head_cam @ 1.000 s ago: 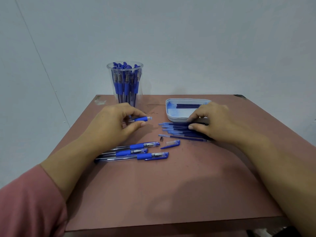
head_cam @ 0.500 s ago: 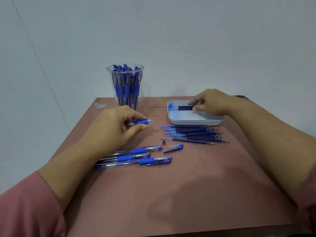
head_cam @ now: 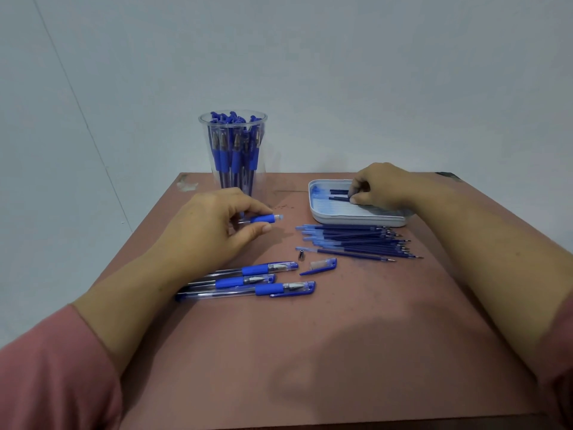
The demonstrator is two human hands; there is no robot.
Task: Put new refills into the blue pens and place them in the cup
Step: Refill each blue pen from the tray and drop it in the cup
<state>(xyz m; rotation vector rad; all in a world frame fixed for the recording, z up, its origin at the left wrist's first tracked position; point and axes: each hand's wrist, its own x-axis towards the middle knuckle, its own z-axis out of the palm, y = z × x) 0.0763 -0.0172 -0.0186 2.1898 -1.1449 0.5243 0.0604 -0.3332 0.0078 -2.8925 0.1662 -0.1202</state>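
My left hand [head_cam: 217,225] grips an open blue pen barrel [head_cam: 263,218], its grip end pointing right. My right hand [head_cam: 381,187] reaches into the white tray [head_cam: 322,212] and pinches a dark blue refill [head_cam: 338,198] lying there, beside another refill [head_cam: 338,191]. A pile of several refills [head_cam: 356,242] lies on the table just in front of the tray. Three capped blue pens [head_cam: 248,280] lie side by side near my left forearm. A loose blue cap [head_cam: 321,265] and a small metal tip [head_cam: 300,254] sit between the pens and the pile. The clear cup [head_cam: 232,150], full of blue pens, stands at the back.
The reddish-brown table [head_cam: 341,352] stands against a pale wall. Its back right corner [head_cam: 446,175] is chipped and a worn patch [head_cam: 186,183] marks the back left. My pink sleeve [head_cam: 52,377] covers the left forearm at the bottom left.
My right hand left the refill pile, moved back into the tray and now pinches a refill there. My left hand has kept the pen barrel in about the same place.
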